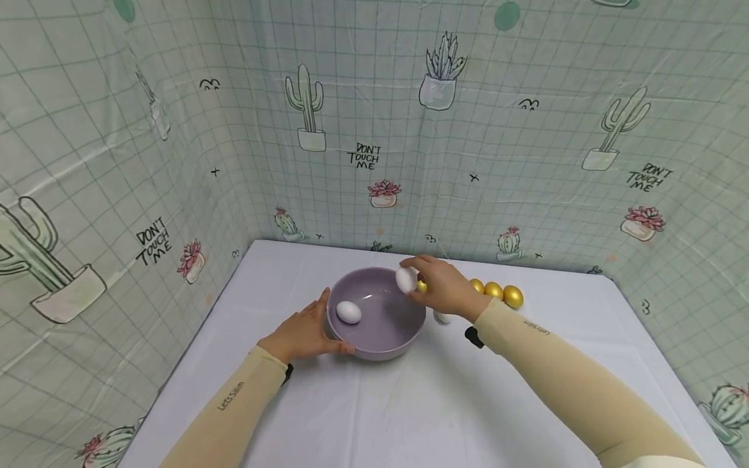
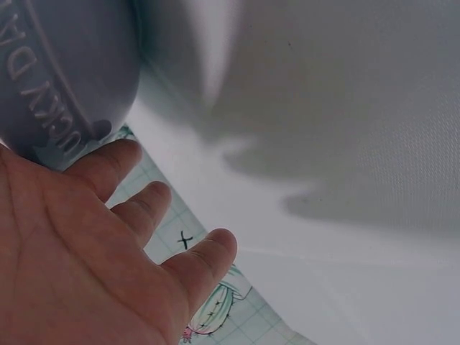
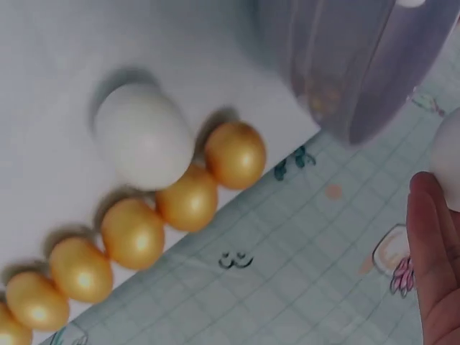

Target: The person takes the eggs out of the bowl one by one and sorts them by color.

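A purple bowl stands on the table with one white egg lying inside at its left. My left hand rests against the bowl's left side, its thumb along the front rim and fingers spread; the left wrist view has these fingers fairly straight beside the lettered outer wall. Over the bowl's far right rim, my right hand pinches another white egg between thumb and fingers. Only part of that held egg enters the right wrist view. Below the right hand, a further white egg lies on the table.
Several golden eggs form a row along the table's far edge, right of the bowl; the right hand partly covers them in the head view. Cactus-printed cloth hangs behind and beside the white-covered table.
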`<control>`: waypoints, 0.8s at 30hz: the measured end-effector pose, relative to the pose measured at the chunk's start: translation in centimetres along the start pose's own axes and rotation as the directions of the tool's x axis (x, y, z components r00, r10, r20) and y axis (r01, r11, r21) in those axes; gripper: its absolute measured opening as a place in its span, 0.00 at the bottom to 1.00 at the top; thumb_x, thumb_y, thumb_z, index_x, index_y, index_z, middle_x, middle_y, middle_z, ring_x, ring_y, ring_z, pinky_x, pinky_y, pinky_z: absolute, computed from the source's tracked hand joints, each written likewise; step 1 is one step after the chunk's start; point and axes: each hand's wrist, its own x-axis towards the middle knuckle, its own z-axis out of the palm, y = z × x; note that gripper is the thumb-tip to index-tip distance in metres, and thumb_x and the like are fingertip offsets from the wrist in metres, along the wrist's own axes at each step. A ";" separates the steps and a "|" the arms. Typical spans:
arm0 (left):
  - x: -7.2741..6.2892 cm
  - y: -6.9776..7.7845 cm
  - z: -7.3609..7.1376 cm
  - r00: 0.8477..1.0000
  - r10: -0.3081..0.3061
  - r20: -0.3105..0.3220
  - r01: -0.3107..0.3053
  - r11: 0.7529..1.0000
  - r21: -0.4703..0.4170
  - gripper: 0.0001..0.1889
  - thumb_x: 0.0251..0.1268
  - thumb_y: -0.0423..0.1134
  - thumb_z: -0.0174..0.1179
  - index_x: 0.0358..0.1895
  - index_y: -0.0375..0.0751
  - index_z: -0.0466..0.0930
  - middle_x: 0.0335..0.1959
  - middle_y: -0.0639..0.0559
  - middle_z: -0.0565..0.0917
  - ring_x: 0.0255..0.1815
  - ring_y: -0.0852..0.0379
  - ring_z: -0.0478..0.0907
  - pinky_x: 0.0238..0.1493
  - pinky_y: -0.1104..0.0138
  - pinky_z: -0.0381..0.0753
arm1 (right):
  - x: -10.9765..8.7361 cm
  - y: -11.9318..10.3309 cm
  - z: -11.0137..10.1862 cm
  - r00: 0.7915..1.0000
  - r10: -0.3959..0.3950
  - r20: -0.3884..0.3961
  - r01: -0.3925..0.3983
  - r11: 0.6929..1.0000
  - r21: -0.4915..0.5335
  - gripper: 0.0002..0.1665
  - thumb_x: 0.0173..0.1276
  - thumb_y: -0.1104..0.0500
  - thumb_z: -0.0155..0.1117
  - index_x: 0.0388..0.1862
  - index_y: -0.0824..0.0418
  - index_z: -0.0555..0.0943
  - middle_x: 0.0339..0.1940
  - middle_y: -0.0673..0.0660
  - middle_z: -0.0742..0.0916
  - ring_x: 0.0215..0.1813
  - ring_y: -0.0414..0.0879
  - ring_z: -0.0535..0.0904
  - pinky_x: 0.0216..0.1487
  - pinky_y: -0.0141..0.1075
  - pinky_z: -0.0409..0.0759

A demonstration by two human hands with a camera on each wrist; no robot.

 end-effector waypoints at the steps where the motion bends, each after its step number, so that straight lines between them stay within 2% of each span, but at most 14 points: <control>1: 0.0 0.0 0.0 1.000 -0.002 0.003 0.002 1.000 0.002 0.74 0.40 0.76 0.69 0.80 0.34 0.37 0.76 0.35 0.59 0.76 0.40 0.57 0.68 0.43 0.62 | -0.3 0.3 -0.3 1.000 0.003 -0.005 -0.003 1.000 -0.004 0.34 0.60 0.59 0.74 0.65 0.59 0.76 0.58 0.57 0.81 0.47 0.52 0.84 0.46 0.43 0.81; 9: 0.1 -0.2 0.1 1.000 -0.017 0.012 0.016 1.000 0.007 0.74 0.40 0.78 0.67 0.81 0.36 0.36 0.77 0.36 0.58 0.76 0.41 0.56 0.69 0.44 0.60 | -2.8 2.8 -1.8 0.998 0.019 -0.051 -0.020 1.000 -0.010 0.33 0.60 0.59 0.75 0.64 0.60 0.76 0.58 0.57 0.81 0.47 0.51 0.84 0.46 0.44 0.81; 18: 0.2 -0.2 0.1 1.000 -0.004 0.004 0.004 1.000 0.016 0.74 0.40 0.78 0.67 0.80 0.34 0.36 0.76 0.36 0.59 0.76 0.41 0.56 0.70 0.43 0.59 | -5.2 5.6 -1.3 0.994 0.104 -0.044 -0.104 0.995 -0.010 0.34 0.58 0.61 0.76 0.64 0.65 0.75 0.56 0.62 0.82 0.45 0.54 0.84 0.44 0.45 0.82; 24: 0.2 -0.3 0.2 1.000 0.009 -0.005 -0.009 1.000 0.024 0.74 0.40 0.78 0.66 0.80 0.33 0.37 0.76 0.35 0.59 0.77 0.42 0.56 0.70 0.43 0.58 | -6.6 7.2 -1.0 0.982 0.186 -0.031 -0.187 0.982 -0.031 0.34 0.59 0.59 0.76 0.64 0.64 0.76 0.58 0.62 0.81 0.46 0.56 0.83 0.45 0.46 0.82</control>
